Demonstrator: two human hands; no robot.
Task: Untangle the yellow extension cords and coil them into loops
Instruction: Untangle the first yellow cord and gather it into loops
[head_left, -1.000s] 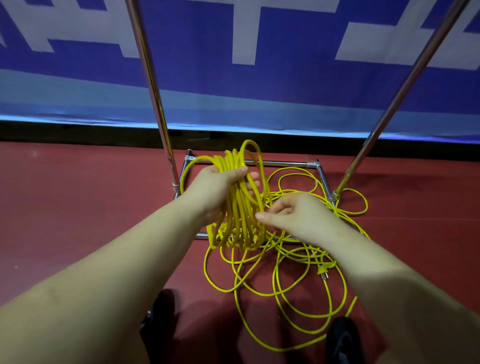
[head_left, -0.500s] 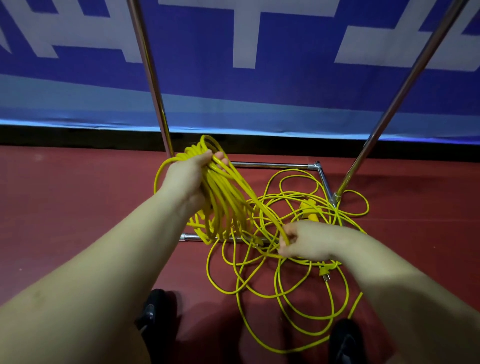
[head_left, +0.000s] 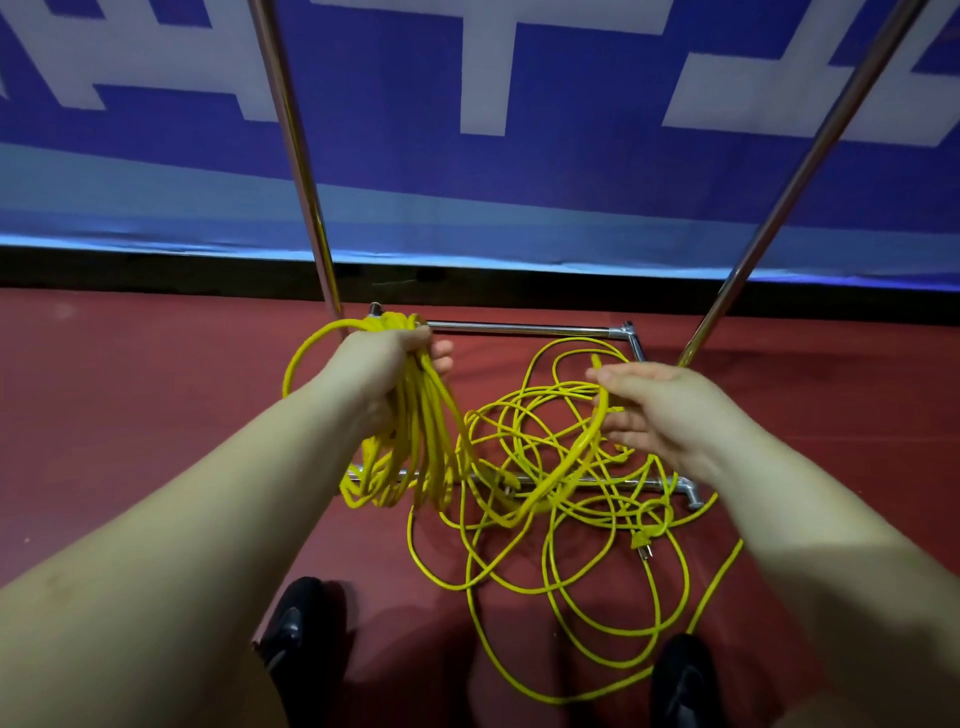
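Observation:
My left hand (head_left: 387, 364) grips a bundle of coiled yellow cord loops (head_left: 410, 447) that hang down from its fist above the red floor. A single strand (head_left: 576, 457) runs from that bundle in a sagging arc up to my right hand (head_left: 660, 410), which holds it between thumb and loosely curled fingers. Below and between both hands the rest of the yellow cord lies in a loose tangle (head_left: 561, 551) on the floor. A yellow plug (head_left: 643, 543) rests on the tangle's right side.
A chrome rack frame (head_left: 524, 327) lies on the red floor under the cord, with two slanted chrome poles (head_left: 298, 171) rising left and right. A blue and white banner (head_left: 467, 156) hangs behind. Two dark shoes (head_left: 291, 629) stand at the bottom.
My right hand rose from the floor tangle and moved right, drawing one strand up with it. My left hand shifted slightly left, still gripping the coiled bundle.

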